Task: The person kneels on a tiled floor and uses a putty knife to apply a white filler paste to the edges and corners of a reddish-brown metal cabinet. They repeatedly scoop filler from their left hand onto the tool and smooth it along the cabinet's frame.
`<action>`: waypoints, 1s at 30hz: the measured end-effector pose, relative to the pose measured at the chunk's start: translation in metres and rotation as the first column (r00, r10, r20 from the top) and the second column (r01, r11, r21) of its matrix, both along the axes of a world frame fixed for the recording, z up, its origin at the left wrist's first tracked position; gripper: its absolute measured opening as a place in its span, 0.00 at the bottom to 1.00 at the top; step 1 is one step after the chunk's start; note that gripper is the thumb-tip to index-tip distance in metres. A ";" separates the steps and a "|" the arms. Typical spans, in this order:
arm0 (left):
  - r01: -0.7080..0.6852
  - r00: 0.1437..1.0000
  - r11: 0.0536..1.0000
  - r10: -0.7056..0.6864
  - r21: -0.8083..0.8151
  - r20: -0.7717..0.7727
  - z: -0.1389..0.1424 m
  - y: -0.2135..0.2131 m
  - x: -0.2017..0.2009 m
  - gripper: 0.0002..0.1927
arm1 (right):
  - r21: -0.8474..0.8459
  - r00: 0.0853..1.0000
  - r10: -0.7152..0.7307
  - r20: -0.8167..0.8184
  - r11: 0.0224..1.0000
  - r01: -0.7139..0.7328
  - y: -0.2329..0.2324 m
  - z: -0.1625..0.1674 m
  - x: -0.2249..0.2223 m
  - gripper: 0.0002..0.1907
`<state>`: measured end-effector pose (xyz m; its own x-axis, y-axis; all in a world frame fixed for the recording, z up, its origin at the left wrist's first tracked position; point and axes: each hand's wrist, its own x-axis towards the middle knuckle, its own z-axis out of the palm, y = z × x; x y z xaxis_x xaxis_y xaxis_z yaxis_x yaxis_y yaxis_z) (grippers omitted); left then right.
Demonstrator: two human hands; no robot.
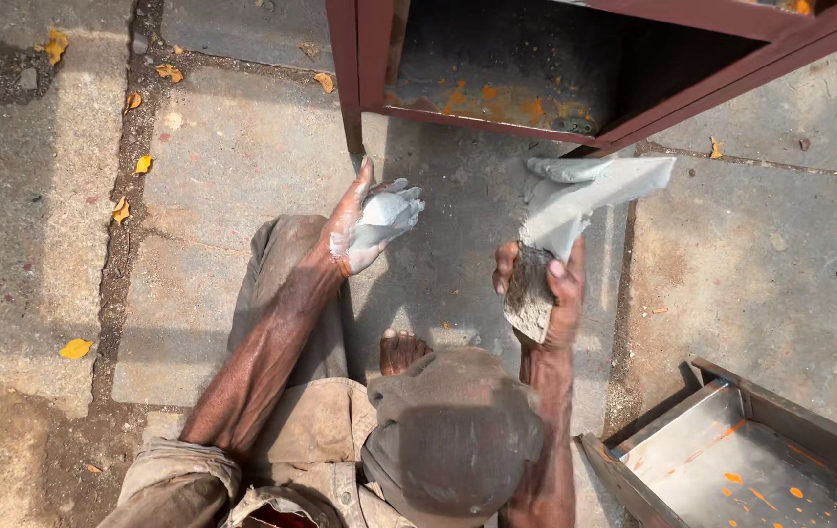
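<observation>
The flat board (553,256), loaded with wet grey putty (590,186), sits upright in the right hand (548,293), just below the open front of the dark red metal cabinet (497,73). The right-hand fingers are curled around the board's lower edge, thumb across its face. The left hand (365,227) is raised beside the cabinet's left upright, fingers pressed together and slightly cupped, palm and fingertips coated in the same grey putty. The step in hand appears to be hand application of filler to the cabinet frame; the next move probably calls for pressing the coated fingers firmly along the frame edge without dropping material. A metal tray (731,460) with orange paint spots lies at lower right on the stone paving (223,156). No packages, labels or signs are visible.
</observation>
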<state>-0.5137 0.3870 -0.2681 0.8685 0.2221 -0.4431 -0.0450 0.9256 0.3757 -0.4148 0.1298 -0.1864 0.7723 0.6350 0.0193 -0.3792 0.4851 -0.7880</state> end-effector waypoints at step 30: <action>-0.062 0.993 0.964 0.033 -0.260 -0.113 -0.035 -0.035 -0.043 0.37 | 0.118 -0.089 -0.079 0.993 0.535 0.836 0.101 0.024 0.097 0.37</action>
